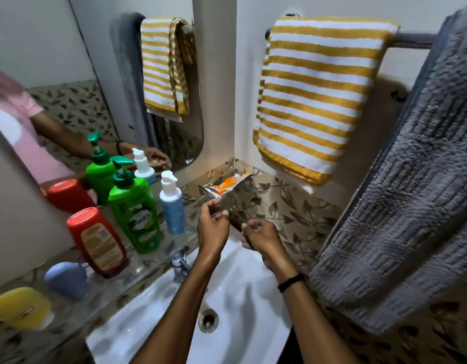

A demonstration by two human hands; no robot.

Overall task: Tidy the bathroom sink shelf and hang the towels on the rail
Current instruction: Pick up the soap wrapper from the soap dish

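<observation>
My left hand [213, 227] hovers above the sink's back edge, thumb and forefinger pinched together just below an orange and silver sachet [227, 183] that lies in the shelf's corner. Whether anything is held in that pinch is unclear. My right hand [260, 236] is beside it with curled fingers and nothing visible in them. A yellow-and-white striped towel [316, 98] hangs folded over the rail [413, 40]. To its right a grey towel [416, 195] is draped over the same rail. On the shelf [190, 189] stand a red bottle [97, 241], a green pump bottle [135, 214] and a blue-and-white pump bottle [172, 206].
The white sink [235, 292] with its tap [180, 266] lies under my forearms. A blue-grey container [67, 279] and a yellow container [19, 307] sit at the shelf's left end. A mirror [82, 74] behind the bottles reflects them and the towels.
</observation>
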